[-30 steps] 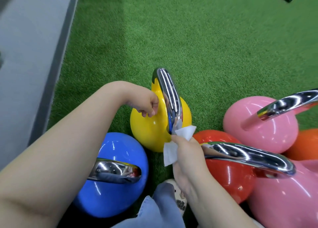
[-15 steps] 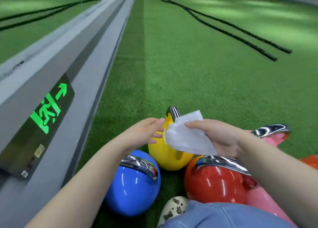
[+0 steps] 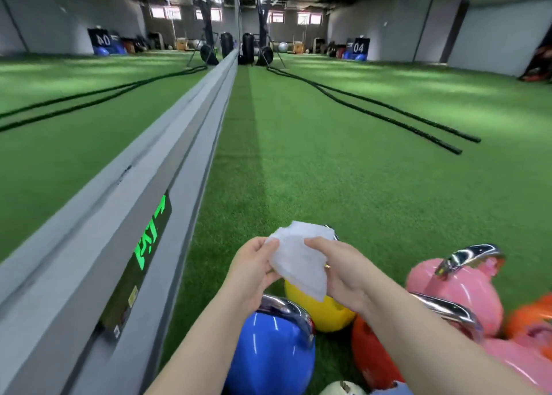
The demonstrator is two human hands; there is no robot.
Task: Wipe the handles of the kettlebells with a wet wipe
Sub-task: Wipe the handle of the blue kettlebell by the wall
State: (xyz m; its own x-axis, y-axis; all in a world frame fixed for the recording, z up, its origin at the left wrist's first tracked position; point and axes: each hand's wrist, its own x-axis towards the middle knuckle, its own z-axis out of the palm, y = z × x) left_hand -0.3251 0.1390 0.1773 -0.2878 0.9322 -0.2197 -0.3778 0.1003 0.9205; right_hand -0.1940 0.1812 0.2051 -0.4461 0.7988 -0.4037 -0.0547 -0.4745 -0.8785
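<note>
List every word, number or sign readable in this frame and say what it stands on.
"04": white digits on a dark board at the far wall, right.
"40": the same digits reversed on its mirror reflection, far left.
Green arrow and figure: lit exit sign on the grey base, smeared.
Small stickers below: too small to read.

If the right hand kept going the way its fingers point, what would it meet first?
Probably the left hand: the right hand points left across the wet wipe they both hold. Depth is uncertain.
</note>
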